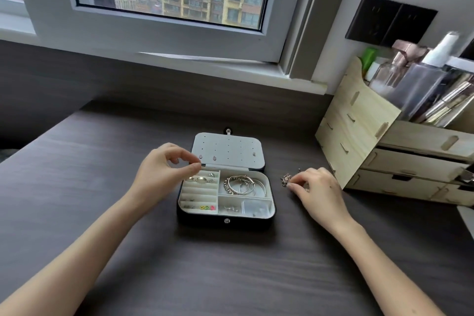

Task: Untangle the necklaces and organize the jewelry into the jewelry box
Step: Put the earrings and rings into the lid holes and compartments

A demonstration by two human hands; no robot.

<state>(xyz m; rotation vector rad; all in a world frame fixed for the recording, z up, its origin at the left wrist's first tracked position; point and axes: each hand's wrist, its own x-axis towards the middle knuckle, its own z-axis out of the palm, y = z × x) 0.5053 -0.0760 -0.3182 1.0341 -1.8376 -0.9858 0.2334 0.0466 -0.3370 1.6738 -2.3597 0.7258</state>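
An open black jewelry box (pixel 272 209) with a white lining lies mid-desk, its lid (pixel 228 151) flat behind it with a few ear studs pinned in. Rings (pixel 201 179) sit in the slotted top-left section, bangles (pixel 241 185) in the top-right one, small colourful pieces (pixel 206 207) along the front. My left hand (pixel 164 169) hovers at the box's top-left corner, thumb and forefinger pinched together on something too small to make out. My right hand (pixel 314 188) rests on the desk right of the box, fingertips pinching a tangled necklace chain (pixel 286 179).
A wooden drawer organizer (pixel 359 141) with bottles and cosmetics stands at the right, close to my right hand. The dark wooden desk (pixel 102 187) runs under a window sill. A black wall socket (pixel 389 20) sits above the organizer.
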